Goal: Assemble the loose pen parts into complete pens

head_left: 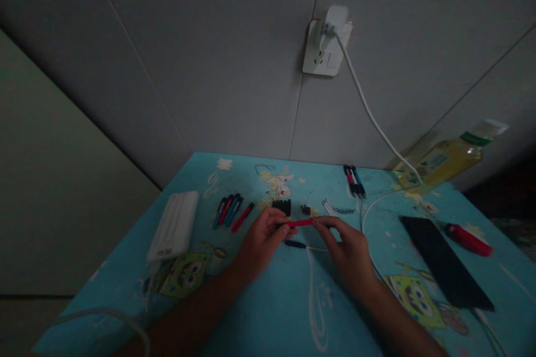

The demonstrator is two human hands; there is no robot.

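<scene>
Between my two hands I hold a red pen barrel [300, 223] roughly level above the table. My left hand [264, 234] pinches its left end, and my right hand [344, 242] has thumb and fingers closed on its right end. Just below them lies a dark pen tip piece [295, 244] with a thin pale refill sticking out to the right. Beyond my hands sit a row of black pen parts [281, 206] and some small black pieces [306, 210]. Thin pale refills [329, 207] and a heap of what look like springs [344, 211] are to the right.
Blue and red pen barrels [228, 210] and a separate red one [243, 217] lie left; several pens [354, 181] lie at the back. Around them are a white power bank [175, 226], black slab [446, 262], red-handled object [468, 239], yellow liquid bottle [450, 159] and white cable [363, 101].
</scene>
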